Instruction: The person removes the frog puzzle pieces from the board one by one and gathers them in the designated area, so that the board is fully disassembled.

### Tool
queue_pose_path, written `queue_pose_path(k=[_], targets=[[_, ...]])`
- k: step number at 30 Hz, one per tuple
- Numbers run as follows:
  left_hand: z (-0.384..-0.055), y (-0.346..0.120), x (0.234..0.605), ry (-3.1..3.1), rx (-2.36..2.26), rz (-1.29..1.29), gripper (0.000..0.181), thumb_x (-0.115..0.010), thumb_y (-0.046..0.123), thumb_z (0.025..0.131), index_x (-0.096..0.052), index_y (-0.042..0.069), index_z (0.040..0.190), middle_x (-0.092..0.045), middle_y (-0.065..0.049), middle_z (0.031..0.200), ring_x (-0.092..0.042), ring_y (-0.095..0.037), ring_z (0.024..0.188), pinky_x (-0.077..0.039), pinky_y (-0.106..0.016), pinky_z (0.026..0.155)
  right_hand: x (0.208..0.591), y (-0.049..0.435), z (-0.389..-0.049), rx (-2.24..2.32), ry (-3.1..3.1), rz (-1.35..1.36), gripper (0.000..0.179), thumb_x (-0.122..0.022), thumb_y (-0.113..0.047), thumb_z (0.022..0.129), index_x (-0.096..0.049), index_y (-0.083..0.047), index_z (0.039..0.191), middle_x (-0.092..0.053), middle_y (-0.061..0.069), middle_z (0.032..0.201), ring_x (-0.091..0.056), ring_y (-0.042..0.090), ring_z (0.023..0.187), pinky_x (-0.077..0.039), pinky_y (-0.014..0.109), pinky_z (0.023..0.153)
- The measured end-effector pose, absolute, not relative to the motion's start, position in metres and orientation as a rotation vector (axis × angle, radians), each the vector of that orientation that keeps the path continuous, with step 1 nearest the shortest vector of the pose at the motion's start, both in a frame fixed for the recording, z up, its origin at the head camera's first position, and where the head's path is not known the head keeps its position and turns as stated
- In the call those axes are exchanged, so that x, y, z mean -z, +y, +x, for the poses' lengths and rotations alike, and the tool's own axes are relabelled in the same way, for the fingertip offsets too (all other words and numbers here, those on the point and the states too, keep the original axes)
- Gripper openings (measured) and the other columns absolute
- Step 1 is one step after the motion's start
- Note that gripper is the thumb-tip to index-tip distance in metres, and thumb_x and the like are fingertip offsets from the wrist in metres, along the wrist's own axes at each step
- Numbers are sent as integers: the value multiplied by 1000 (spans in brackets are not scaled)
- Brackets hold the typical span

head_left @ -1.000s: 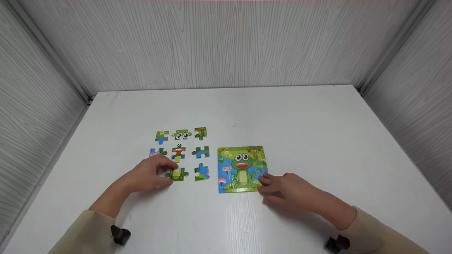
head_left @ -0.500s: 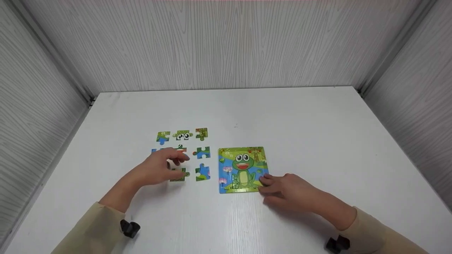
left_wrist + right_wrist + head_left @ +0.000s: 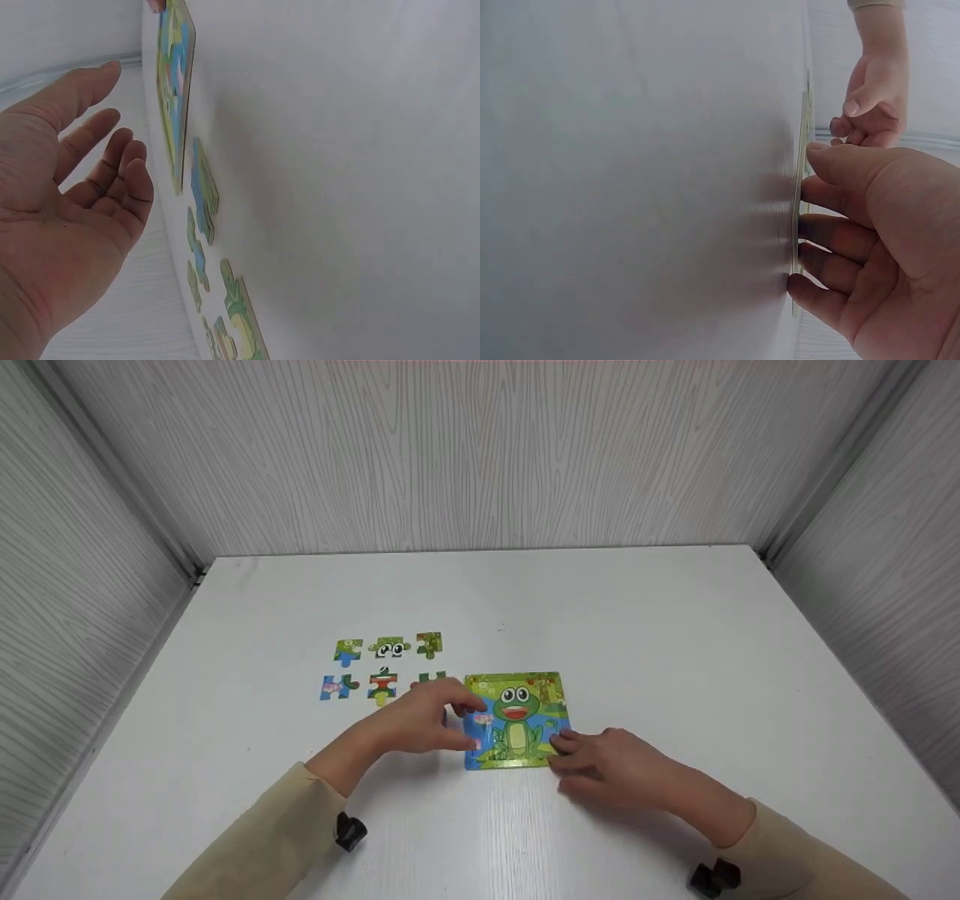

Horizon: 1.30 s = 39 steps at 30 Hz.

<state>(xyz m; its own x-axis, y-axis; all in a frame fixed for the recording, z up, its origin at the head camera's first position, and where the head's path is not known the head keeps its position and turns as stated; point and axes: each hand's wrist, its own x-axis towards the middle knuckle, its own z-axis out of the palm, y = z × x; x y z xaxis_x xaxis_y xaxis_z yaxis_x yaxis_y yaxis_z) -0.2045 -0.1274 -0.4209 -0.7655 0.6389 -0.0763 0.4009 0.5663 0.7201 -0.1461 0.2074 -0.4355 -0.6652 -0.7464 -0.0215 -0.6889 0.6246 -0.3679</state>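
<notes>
A square frog puzzle board (image 3: 517, 690) lies face up on the white table. My left hand (image 3: 412, 724) hovers at the board's left edge, thumb and fingers spread apart with nothing between them; the left wrist view shows this empty palm (image 3: 60, 217) beside the board (image 3: 176, 82). My right hand (image 3: 626, 769) rests its fingertips on the board's lower right edge, as the right wrist view also shows with fingers (image 3: 832, 262) against the thin rim. Left of the board lie loose jigsaw pieces, including one with frog eyes (image 3: 390, 649) and one with a red mouth (image 3: 382, 686).
The lower pieces are hidden by my left hand in the head view; the left wrist view shows a belly piece (image 3: 244, 322) and a blue-green piece (image 3: 201, 191) on the table (image 3: 660, 637). Wood-grain panels (image 3: 480, 457) stand behind and at both sides.
My left hand has moved right, from over the lower loose pieces to the board's left edge. My right hand has stayed at the board, and the pieces look unmoved.
</notes>
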Motion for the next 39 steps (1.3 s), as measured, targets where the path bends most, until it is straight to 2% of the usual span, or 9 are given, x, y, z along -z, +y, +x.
queue_pose_path(k=[9, 18, 30, 39], targets=[[-207, -108, 432, 2460, -931, 904, 45, -86, 19, 89, -73, 10, 131, -68, -1, 126, -59, -21, 115, -47, -44, 106, 436, 208, -147, 495, 2667, -1188, 36, -70, -31, 104, -75, -15, 136, -61, 13, 147, -59, 32, 136, -55, 57, 94], [-205, -106, 433, 2486, -850, 896, 50, -86, 20, 88, -73, 18, 137, -61, 2, 134, -55, -19, 118, -46, -40, 107, 437, 208, -148, 496, 2666, -1190, 37, -71, -31, 103, -74, -15, 136, -61, 13, 147, -60, 31, 136, -56, 57, 92], [-206, -105, 434, 2513, -800, 901, 51, -87, 21, 87, -73, 17, 136, -62, 2, 130, -56, -18, 113, -47, -39, 104, 436, 207, -147, 506, 2668, -1167, 36, -71, -30, 103, -75, -15, 135, -62, 12, 146, -60, 29, 136, -55, 55, 92], [-205, -105, 435, 2501, -828, 905, 50, -87, 21, 88, -73, 15, 136, -62, 0, 133, -56, -19, 119, -47, -41, 107, 438, 209, -148, 511, 2677, -1214, 34, -71, -29, 103, -76, -16, 133, -63, 13, 145, -61, 31, 134, -57, 56, 90]])
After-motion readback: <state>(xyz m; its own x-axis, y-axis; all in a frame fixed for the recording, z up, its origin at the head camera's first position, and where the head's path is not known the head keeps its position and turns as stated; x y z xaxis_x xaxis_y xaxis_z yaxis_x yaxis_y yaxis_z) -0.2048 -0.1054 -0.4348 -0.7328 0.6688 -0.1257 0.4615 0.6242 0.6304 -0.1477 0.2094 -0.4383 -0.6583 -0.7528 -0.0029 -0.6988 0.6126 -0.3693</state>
